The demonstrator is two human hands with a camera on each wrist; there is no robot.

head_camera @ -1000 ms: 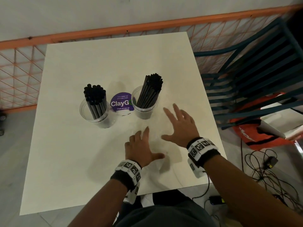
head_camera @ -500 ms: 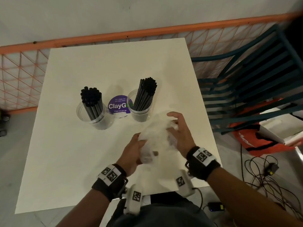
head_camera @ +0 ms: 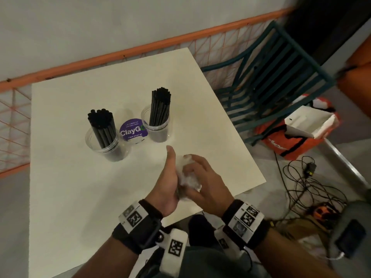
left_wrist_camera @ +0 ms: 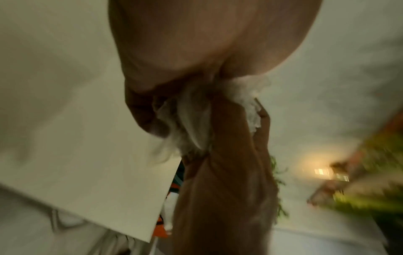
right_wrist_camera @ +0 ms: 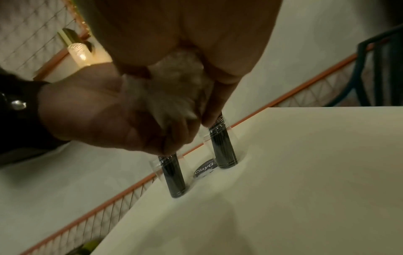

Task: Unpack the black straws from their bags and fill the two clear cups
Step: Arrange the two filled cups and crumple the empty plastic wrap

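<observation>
Two clear cups stand on the white table (head_camera: 80,187), each holding a bundle of black straws: the left cup (head_camera: 104,144) and the right cup (head_camera: 157,127). Near the table's front edge both hands squeeze a crumpled clear plastic bag (head_camera: 187,177) into a wad between them. My left hand (head_camera: 167,181) cups it from the left with the thumb raised. My right hand (head_camera: 202,183) curls over it from the right. The wrist views show the bag (left_wrist_camera: 196,124) (right_wrist_camera: 174,86) bunched between the palms. Most of the bag is hidden by the fingers.
A purple round ClayGo sticker (head_camera: 132,130) lies between the cups. An orange mesh fence (head_camera: 12,125) runs behind and left of the table. A dark green slatted chair (head_camera: 267,71) stands to the right, with an orange bag (head_camera: 297,135) and tangled cables (head_camera: 313,189) on the floor.
The hands went from lying flat on the table over the clear plastic to lifting it and crushing it into a tight wad between them. My head view has swung to the right.
</observation>
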